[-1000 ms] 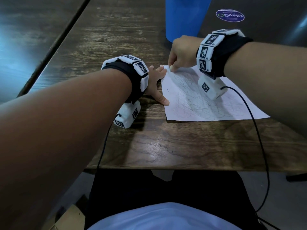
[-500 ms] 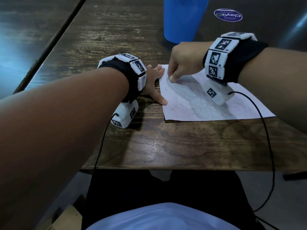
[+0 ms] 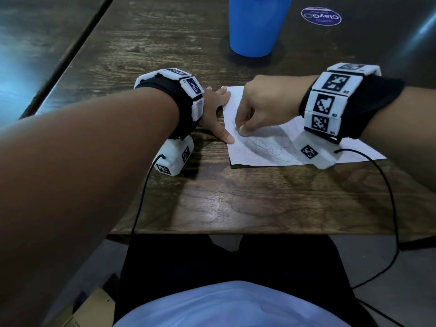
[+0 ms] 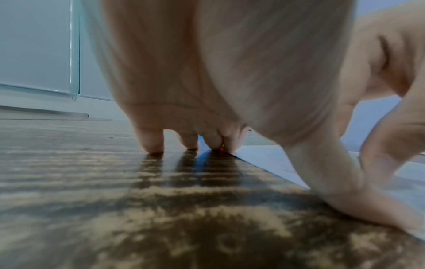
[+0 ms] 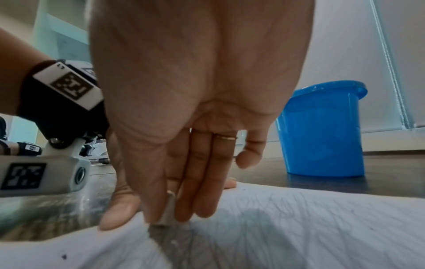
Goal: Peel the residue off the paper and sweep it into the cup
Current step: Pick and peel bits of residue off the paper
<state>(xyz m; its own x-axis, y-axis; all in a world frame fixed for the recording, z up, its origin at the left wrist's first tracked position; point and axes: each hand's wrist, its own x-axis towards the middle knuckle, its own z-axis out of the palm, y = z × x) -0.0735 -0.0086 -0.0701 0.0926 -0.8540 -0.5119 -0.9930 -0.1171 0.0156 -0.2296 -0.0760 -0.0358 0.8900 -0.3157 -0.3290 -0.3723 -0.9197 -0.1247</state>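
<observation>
- Right hand (image 3: 266,107) is pinching a small pale eraser block (image 5: 167,209) between thumb and fingers, pressing its end onto the white scribbled paper sheet (image 3: 271,152).
- Since a second ago it has come from the sheet's far corner toward the near-left part of the scribble; the rubbing stroke is advancing.
- Left hand (image 3: 215,114) is still spread flat, fingers and thumb pressing the sheet's left edge onto the dark wooden table (image 3: 236,204).
- Blue plastic cup (image 3: 256,24) is standing upright beyond the paper, well apart.
- Judgement: residue is still being made; sweeping not yet begun.
</observation>
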